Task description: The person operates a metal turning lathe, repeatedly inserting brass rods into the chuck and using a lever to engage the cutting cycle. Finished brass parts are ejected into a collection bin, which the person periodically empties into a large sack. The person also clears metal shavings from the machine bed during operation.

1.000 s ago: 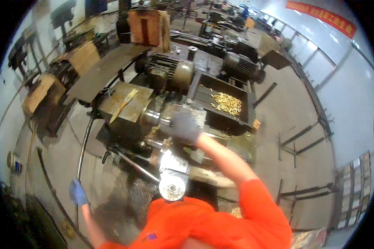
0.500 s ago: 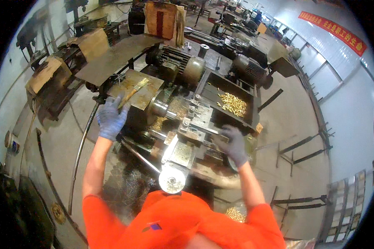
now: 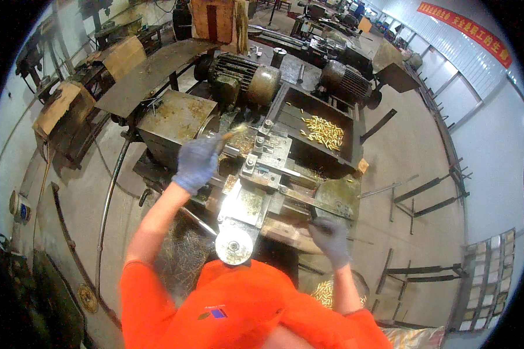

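Observation:
My left hand [image 3: 195,164], in a grey-blue work glove, is closed round the handle of a brush [image 3: 234,134]. The pale bristles reach over the chip-strewn gap between the spindle head [image 3: 209,125] and the tool slide [image 3: 269,152] of a small metal lathe. Lower right, my gloved right hand [image 3: 330,239] has its fingers curled at the end of a wooden block [image 3: 291,234]. What those fingers hold, if anything, is hidden. Nearest to my body sits a round, shiny handwheel [image 3: 234,245].
A dark metal tray [image 3: 285,107] behind the slide holds many small brass-coloured pieces [image 3: 325,132]. More such pieces [image 3: 323,294] lie in a container low by my right arm. Electric motors [image 3: 244,75] stand at the back. Metal racks [image 3: 422,273] stand on the right.
My left hand has lifted the brush off the spindle head's flat top and moved it right over the chips. My right hand has come back from the tool slide toward me.

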### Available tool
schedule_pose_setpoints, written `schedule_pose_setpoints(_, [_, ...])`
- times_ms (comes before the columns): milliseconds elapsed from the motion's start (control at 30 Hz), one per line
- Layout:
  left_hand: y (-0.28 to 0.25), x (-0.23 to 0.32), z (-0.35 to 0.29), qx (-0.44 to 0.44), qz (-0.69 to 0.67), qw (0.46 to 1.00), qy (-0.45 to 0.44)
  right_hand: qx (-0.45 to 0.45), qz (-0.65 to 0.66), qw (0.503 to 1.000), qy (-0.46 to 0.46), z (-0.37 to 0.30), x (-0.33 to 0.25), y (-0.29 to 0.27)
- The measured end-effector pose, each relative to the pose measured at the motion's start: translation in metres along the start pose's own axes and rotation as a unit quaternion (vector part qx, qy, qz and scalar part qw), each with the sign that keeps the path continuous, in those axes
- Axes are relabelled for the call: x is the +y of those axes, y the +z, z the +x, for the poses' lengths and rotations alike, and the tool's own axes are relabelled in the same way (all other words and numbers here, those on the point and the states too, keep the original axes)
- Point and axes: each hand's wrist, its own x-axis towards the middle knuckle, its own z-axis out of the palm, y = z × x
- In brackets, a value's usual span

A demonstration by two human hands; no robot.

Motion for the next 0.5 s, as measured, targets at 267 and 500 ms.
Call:
schedule_pose_setpoints(267, [0.042,-0.005,-0.005,-0.177,0.079,0.980,0.036,0.026,-0.045,0.998,-0.047,-0.009,0.001,-0.002])
schedule_pose_setpoints(500, [0.055,-0.012,0.028,-0.113,0.064,0.989,0.068,0.014,-0.009,0.999,0.033,-0.021,0.008,-0.006])
